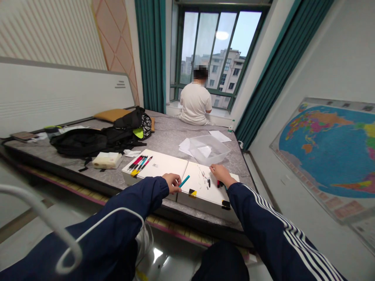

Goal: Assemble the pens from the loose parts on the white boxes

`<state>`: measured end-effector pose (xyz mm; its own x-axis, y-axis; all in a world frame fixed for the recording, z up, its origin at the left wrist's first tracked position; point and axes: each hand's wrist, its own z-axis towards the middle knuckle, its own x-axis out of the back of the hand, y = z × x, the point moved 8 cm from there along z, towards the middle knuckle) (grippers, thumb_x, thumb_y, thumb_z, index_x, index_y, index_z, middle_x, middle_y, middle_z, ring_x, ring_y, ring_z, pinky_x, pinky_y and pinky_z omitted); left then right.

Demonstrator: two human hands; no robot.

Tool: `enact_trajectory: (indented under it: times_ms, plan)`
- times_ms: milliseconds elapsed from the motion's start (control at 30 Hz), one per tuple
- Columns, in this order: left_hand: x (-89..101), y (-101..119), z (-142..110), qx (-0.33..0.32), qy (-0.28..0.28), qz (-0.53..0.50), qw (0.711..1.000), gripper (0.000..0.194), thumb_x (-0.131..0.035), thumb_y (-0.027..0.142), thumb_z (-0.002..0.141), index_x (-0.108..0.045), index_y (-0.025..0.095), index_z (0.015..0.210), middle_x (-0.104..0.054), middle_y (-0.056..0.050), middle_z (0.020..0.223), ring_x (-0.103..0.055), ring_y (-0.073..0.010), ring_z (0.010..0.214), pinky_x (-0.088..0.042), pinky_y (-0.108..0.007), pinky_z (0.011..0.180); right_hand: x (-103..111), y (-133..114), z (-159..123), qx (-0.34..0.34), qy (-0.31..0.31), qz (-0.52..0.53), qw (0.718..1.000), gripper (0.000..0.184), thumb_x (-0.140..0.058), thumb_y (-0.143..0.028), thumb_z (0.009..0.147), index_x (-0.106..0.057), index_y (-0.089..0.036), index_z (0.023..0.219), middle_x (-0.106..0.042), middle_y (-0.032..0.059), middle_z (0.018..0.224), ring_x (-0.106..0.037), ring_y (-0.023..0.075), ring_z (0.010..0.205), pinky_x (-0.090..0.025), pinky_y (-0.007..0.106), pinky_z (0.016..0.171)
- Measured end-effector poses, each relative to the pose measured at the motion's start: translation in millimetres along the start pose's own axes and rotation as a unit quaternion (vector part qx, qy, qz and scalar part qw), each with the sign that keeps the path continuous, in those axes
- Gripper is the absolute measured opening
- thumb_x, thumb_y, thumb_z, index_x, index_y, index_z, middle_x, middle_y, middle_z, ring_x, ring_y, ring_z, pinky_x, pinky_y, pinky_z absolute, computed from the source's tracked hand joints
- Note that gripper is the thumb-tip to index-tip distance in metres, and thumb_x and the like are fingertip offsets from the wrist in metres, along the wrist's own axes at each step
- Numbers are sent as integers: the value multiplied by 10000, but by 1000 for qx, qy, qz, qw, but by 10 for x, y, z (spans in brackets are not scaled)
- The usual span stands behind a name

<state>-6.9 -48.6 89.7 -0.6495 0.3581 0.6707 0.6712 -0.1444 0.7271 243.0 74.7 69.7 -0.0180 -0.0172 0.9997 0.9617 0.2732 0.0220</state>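
My left hand (172, 182) is closed round a teal pen barrel (184, 180) that sticks out to the right, over the gap between two white boxes. My right hand (220, 174) rests on the right white box (202, 193), fingers curled, pinching at small pen parts (206, 178) scattered there; what it grips is too small to name. Several assembled pens (140, 162), red, teal and black, lie in a row on the left white box (164, 164).
A clear plastic tub (208, 149) with paper sheets (219, 136) stands behind the boxes on the grey bed. Black backpacks (99, 138) lie at left. Another person (195, 102) sits by the window, back turned. A world map (331, 148) hangs on the right wall.
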Motion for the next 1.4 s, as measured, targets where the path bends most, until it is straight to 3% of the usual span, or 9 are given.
enact_trajectory:
  times_ms: [300, 667, 900, 1100, 1400]
  plan:
    - [-27, -27, 5, 8, -16, 0, 1000, 260, -687, 330, 631, -511, 184, 755, -684, 12, 664, -657, -151, 550, -486, -234, 599, -65, 6, -62, 41, -26, -26, 998, 317, -414, -318, 908, -654, -152, 1033, -674, 157, 959, -612, 244, 875, -387, 274, 751]
    - [-99, -16, 23, 9, -18, -13, 1000, 260, -686, 344, 624, -515, 186, 740, -667, 20, 654, -647, -143, 529, -456, -206, 529, -15, 58, -44, 33, -36, -31, 998, 548, -212, -440, 960, -658, -127, 1008, -665, 183, 1016, -615, 254, 921, -395, 296, 777]
    - [-100, -28, 11, 17, -21, -8, 1000, 266, -698, 347, 616, -528, 185, 742, -670, 26, 643, -646, -140, 525, -449, -201, 524, 35, -8, -39, 62, -43, -45, 996, 366, -355, -361, 940, -586, -143, 1123, -664, 173, 998, -616, 259, 903, -396, 310, 768]
    - [-87, -16, 11, 8, -16, -9, 1000, 241, -682, 330, 638, -528, 180, 745, -683, 11, 681, -651, -140, 534, -459, -203, 529, -45, -91, -44, 87, -58, -46, 993, 303, -464, -318, 892, -583, -146, 1112, -664, 183, 966, -625, 288, 889, -410, 334, 758]
    - [-90, 6, 41, -9, 0, 0, 1000, 225, -678, 315, 639, -568, 176, 778, -705, -21, 844, -639, -122, 531, -472, -207, 537, -182, -68, 34, 50, -67, -1, 997, 249, -496, -199, 843, -631, -82, 1017, -666, 220, 967, -632, 276, 884, -426, 308, 748]
